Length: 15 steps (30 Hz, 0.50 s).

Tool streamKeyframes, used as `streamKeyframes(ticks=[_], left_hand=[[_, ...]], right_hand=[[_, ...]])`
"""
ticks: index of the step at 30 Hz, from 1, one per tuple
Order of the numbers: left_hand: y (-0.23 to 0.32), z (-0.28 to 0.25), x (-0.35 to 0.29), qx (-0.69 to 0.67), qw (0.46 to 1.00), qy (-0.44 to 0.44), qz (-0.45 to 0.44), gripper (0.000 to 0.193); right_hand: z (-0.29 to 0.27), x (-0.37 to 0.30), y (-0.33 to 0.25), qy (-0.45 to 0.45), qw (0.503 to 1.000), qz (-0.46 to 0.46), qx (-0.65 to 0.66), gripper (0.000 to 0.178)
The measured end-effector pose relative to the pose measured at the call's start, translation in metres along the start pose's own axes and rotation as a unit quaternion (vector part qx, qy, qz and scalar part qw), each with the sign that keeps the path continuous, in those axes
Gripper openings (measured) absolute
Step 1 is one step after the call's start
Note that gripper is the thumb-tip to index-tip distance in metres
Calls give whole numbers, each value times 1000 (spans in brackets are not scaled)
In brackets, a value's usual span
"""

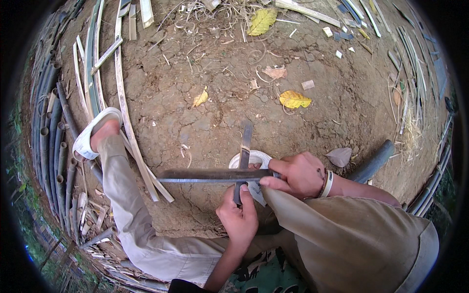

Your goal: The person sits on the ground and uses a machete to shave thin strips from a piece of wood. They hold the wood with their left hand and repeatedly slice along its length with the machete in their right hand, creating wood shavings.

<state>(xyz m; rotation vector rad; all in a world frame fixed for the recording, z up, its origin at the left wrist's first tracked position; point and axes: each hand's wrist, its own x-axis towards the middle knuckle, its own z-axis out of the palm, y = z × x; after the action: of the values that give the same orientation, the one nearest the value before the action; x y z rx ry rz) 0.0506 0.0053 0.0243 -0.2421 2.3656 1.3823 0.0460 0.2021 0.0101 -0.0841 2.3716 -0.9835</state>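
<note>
My right hand (299, 175) is closed around the handle of a long machete (210, 176). Its dark blade points left, with a bright edge along the lower side. My left hand (238, 217) pinches the near end of a narrow dark strip (246, 136), which looks like split bamboo. The strip points away from me and crosses the blade close to the handle; whether the blade touches or cuts it I cannot tell. A white shoe (234, 161) on my right foot sits just behind the crossing. My knees are bent around the work.
Long pale bamboo strips (120, 73) lie by my left sandal (100, 129). Dark bamboo poles (44, 146) are stacked along the left. A thick dark pole (373, 161) lies beyond my right wrist. Yellow leaves (295, 99) and offcuts dot the cracked soil.
</note>
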Motion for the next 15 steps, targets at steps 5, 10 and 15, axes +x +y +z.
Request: streamKeyframes(ticks=[5, 10, 15], left_hand=[[-2, 1, -3, 39, 999, 3, 22, 24], [4, -2, 0, 68, 998, -14, 2, 24], [3, 5, 3, 27, 999, 20, 38, 26]], right_hand=[[-2, 8, 3, -1, 1000, 17, -3, 50], [0, 9, 7, -4, 1000, 0, -14, 52], [4, 2, -2, 47, 997, -29, -52, 45]])
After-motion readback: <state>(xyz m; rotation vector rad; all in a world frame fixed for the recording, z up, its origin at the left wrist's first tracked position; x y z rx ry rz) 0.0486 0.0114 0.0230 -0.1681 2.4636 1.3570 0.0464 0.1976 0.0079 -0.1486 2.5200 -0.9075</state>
